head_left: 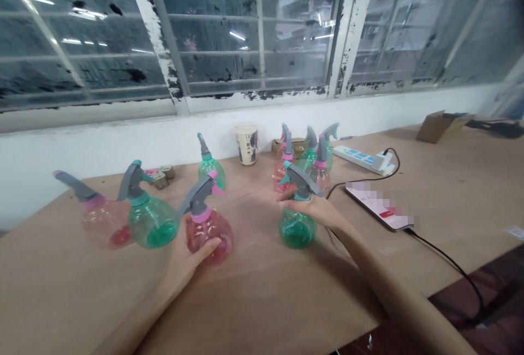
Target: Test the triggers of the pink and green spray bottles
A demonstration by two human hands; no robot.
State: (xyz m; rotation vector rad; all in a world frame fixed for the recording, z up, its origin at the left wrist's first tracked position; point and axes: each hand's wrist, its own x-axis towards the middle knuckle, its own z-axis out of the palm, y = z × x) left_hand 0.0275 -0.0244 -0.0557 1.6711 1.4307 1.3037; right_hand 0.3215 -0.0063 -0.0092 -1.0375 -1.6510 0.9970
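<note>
from my end: brown table [254,300]; paper cup [246,145] at back near wall [61,153]; pwr strip [356,156] + phone [380,205] to r, cable [449,260] off phone. bunch of spray btls [307,157] crowds right behind my r hand [313,209]; pink spare [102,221] + green spare [153,218] stand l of my l hand [184,254].

pink btl [219,229]: round see-thru body, gray head, pink collar + trigger. green btl [298,232]: same shape, teal trim.

pink nozzle aims up + r, green's l; long axes approx upright. pink btl at front ctr, l hand gripping body, thumb across it; green btl to its r, r hand wrapped round neck. can't tell if bases touch table.
</note>
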